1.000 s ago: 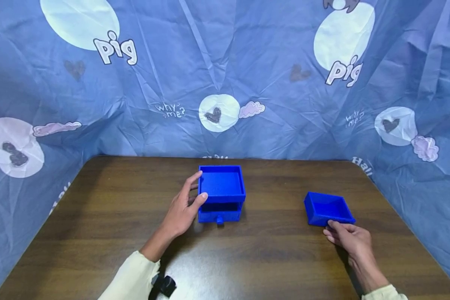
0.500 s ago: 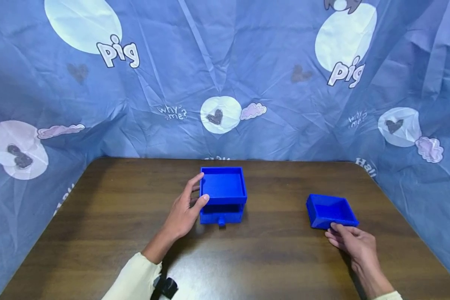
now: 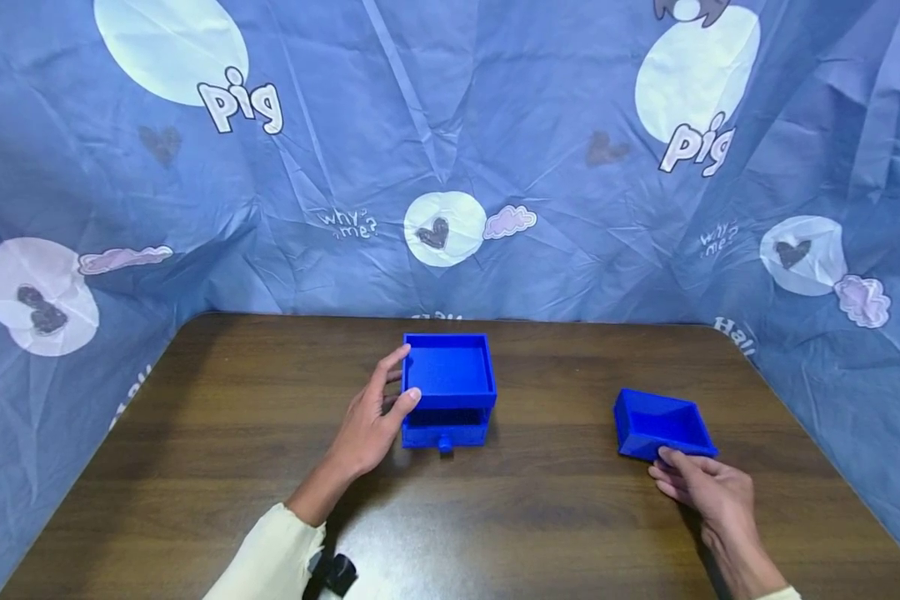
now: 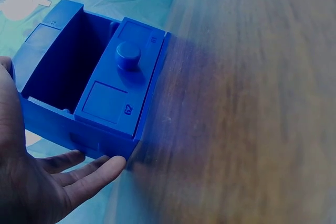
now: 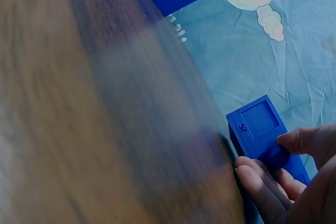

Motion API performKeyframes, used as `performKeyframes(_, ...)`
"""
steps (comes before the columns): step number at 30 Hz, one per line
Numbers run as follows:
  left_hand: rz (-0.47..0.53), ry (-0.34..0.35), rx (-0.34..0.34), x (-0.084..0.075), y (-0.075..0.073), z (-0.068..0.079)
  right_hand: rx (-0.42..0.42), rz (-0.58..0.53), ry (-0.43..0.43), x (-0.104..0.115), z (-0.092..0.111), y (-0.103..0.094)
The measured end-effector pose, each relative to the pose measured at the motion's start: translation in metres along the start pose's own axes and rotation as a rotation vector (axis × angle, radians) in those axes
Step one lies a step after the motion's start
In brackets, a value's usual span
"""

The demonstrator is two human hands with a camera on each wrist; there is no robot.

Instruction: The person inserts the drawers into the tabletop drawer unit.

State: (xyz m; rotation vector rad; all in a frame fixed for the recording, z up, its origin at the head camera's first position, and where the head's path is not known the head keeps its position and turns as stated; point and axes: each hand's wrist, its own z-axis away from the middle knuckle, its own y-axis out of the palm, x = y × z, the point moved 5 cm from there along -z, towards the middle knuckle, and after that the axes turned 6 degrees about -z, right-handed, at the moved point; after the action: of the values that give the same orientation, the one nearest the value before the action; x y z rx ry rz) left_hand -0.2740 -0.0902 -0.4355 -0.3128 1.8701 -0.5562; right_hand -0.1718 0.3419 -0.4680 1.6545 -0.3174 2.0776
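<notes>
Left hand (image 3: 369, 421) is at the blue drawer box (image 3: 447, 387), which sits mid-table toward the back edge of the wooden table (image 3: 195, 467). The thumb lies along the box's near-left corner, the other fingers (image 3: 390, 371) reach straight up its left wall, so the box stands just to the right of the palm, touched rather than wrapped. In the left wrist view the box's upper slot gapes open and the lower drawer (image 4: 118, 95) is in place, round knob (image 4: 128, 55) facing out, with the fingertips (image 4: 100, 169) stretched under the box's side.

Over on the right, the loose drawer (image 3: 662, 425) lies on the table toward the right edge, well apart from the box. Right hand (image 3: 708, 492) has it by the near face: in the right wrist view thumb and curled fingers (image 5: 262, 182) pinch its knob (image 5: 274, 156), the drawer front just beyond the fingertips.
</notes>
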Motion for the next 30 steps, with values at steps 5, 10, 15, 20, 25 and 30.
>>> performKeyframes(5,0.004,0.005,-0.002,-0.001,-0.001,0.0,0.01,-0.035,-0.013,0.002,0.002,0.005)
performKeyframes(10,0.002,0.005,-0.003,0.0,-0.001,0.0,0.016,-0.04,-0.02,0.002,0.004,0.009)
performKeyframes(15,0.001,-0.003,0.006,0.0,-0.001,0.0,0.039,-0.044,-0.047,0.002,0.008,0.014)
performKeyframes(20,0.002,-0.004,0.008,0.0,-0.001,0.0,0.061,-0.053,-0.062,0.001,0.014,0.021)
performKeyframes(25,0.004,0.0,0.004,0.0,-0.001,0.001,0.052,-0.06,-0.064,0.002,0.018,0.026)
performKeyframes(30,-0.001,-0.006,0.004,0.0,0.0,0.0,0.057,-0.058,-0.057,0.001,0.022,0.031)
